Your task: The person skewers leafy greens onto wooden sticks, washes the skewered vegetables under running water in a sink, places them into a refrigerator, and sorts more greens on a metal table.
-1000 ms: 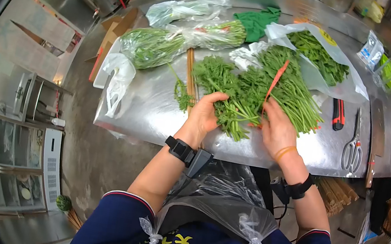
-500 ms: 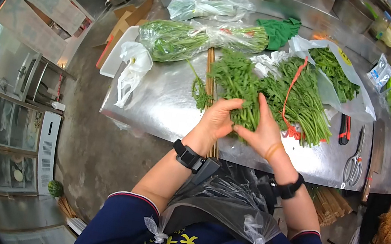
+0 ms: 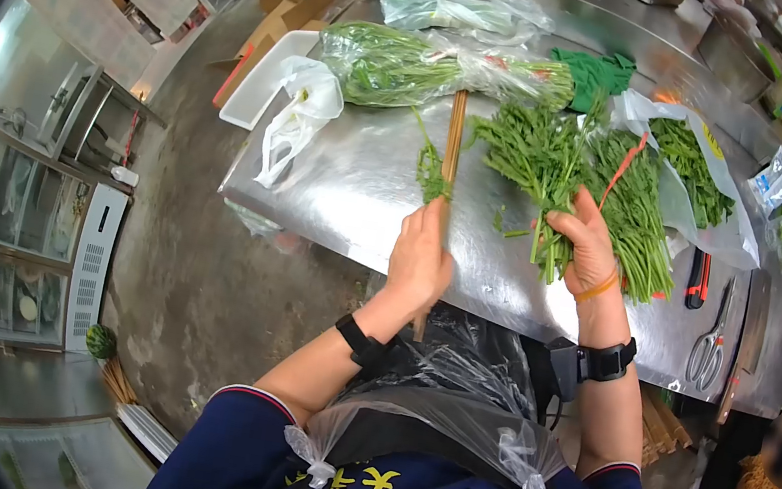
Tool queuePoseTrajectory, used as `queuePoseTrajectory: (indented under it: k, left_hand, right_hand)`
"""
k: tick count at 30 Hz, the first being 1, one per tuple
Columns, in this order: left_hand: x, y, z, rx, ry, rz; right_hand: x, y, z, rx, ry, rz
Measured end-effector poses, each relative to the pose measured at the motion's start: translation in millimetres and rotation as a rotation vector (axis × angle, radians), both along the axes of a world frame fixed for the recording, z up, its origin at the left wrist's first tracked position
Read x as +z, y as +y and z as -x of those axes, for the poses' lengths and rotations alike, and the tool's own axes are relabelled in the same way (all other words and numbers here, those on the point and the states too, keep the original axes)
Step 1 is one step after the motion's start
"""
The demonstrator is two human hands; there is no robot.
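My left hand (image 3: 420,259) is over the near end of a bundle of thin wooden sticks (image 3: 453,142), its fingers together beside a small green sprig (image 3: 430,171). What it grips is hidden. Around the stems of a leafy green bunch (image 3: 533,154) are the curled fingers of my right hand (image 3: 586,241). Right beside that bunch lies another bunch of greens (image 3: 640,216) with a red tie (image 3: 625,168) across it. Farther right, more greens (image 3: 691,168) rest in an open plastic bag (image 3: 733,233).
Wrapped greens (image 3: 387,67) and a green cloth (image 3: 593,76) lie at the back. On the left are a white bag (image 3: 299,114) and a white tray (image 3: 261,83). A red-black cutter (image 3: 698,280), scissors (image 3: 706,353) and a knife (image 3: 731,395) lie on the right.
My hands have moved apart. The left has left the greens for the sticks, while the right has shifted the leafy bunch rightward against the tied one. The camera view has turned slightly.
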State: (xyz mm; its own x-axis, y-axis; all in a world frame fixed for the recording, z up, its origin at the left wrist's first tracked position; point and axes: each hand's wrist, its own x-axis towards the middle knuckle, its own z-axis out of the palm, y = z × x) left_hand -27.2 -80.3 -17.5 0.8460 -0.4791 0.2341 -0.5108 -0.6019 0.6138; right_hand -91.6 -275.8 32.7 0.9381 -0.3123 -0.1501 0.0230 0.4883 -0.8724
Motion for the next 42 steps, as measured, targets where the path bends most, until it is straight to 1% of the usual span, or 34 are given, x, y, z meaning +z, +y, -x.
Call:
queuePoseTrajectory:
  k: [2,3,5,7,8,9,10,11,12,13,14,15,16,17,18,19,21,22,23,24,25,26,27,28,31,33,34,36,37,38,39,40,41,42]
  left_hand:
    - [-1,15,-19,0.038,-0.070,-0.058]
    - [-2,25,-32,0.066,-0.137,-0.122]
    - [-3,47,-60,0.117,-0.192,-0.082]
    - [-2,69,-87,0.062,-0.214,-0.111]
    - [-4,78,-98,0.031,-0.202,-0.144]
    - [9,83,-101,0.045,-0.203,-0.144]
    - [28,85,-102,-0.051,-0.060,-0.202]
    - [38,87,-106,-0.147,0.089,-0.259]
    - [34,91,-117,-0.086,0.081,-0.155]
    - [32,91,-130,-0.079,0.085,-0.159]
    - [34,84,-142,-0.009,0.066,-0.216]
    - [35,75,-153,0.058,0.046,-0.270]
    - [32,60,-163,0.055,0.046,-0.264]
    - [25,43,-173,0.096,0.173,-0.262]
    - [17,30,-183,0.134,0.299,-0.260]
    - [9,21,-192,0.120,0.301,-0.255]
    - [-4,2,-198,0.071,0.215,-0.303]
    - [-9,-2,-203,0.114,0.332,-0.275]
    - [-3,-1,-202,0.110,0.481,-0.149]
    - [-6,5,-206,0.137,0.709,0.090]
    - [5,19,-206,0.046,0.842,0.202]
    - [17,30,-203,0.062,0.840,0.189]
    - [37,38,-192,0.042,0.839,0.258]
    - [51,45,-188,0.001,0.825,0.277]
    - [102,46,-161,-0.098,0.608,0.316]
    - [116,30,-143,-0.287,0.351,0.307]
    - [113,17,-135,-0.312,0.359,0.305]
    - [103,-13,-116,-0.669,-0.375,0.057]
    - [89,-22,-105,-0.700,-0.349,-0.085]
    - [67,-31,-98,-0.695,-0.416,-0.177]
    - [44,-36,-89,-0.633,-0.468,-0.178]
    - [29,-40,-79,-0.567,-0.521,-0.182]
    - [25,-44,-67,-0.552,-0.468,-0.106]
    - [29,-47,-51,-0.569,-0.428,-0.062]
  right_hand:
    - [15,3,-4,0.021,-0.054,0.146]
    - [15,4,-9,0.026,-0.058,0.146]
    - [10,7,-18,0.030,-0.095,0.190]
    - [-12,10,-30,0.040,-0.078,0.183]
    - [-39,6,-36,0.021,-0.008,0.345]
    - [-59,1,-39,0.000,0.061,0.509]
    - [-69,-5,-34,0.019,0.199,0.860]
    - [-62,-3,-29,0.029,0.198,0.862]
    - [-47,-1,-23,0.019,0.273,0.916]
    - [-41,1,-20,0.006,0.348,0.967]
    - [-44,-2,-17,-0.101,0.261,1.249]
    - [-43,0,-16,-0.099,0.262,1.251]
    - [-38,1,-14,-0.139,0.186,1.295]
    - [-32,2,-11,-0.182,0.111,1.341]
    - [-23,8,-8,-0.114,0.151,1.180]
    - [-25,10,-4,-0.078,0.114,1.070]
    - [-20,19,9,-0.085,0.091,0.918]
    - [-16,16,21,-0.107,0.116,0.915]
    - [-11,13,32,-0.072,0.115,0.963]
    - [-7,11,42,-0.031,0.106,1.010]
    - [-6,9,53,-0.040,0.112,1.002]
    - [-8,6,67,-0.041,0.128,0.953]
    - [-8,2,81,-0.044,0.148,0.904]
    - [-8,-3,94,-0.042,0.186,0.913]
    - [-16,-15,123,-0.081,0.276,0.898]
    - [-19,-22,132,-0.123,0.286,0.897]
    - [-15,-26,133,-0.173,0.262,0.941]
    - [-3,-36,136,-0.271,0.249,1.089]
    - [1,-43,136,-0.293,0.259,1.095]
    - [4,-49,137,-0.380,0.278,1.248]
    - [6,-55,137,-0.466,0.298,1.398]
    - [-2,-66,138,-0.491,0.307,1.469]
    - [-8,-74,133,-0.503,0.308,1.463]
    - [-13,-81,129,-0.543,0.317,1.612]
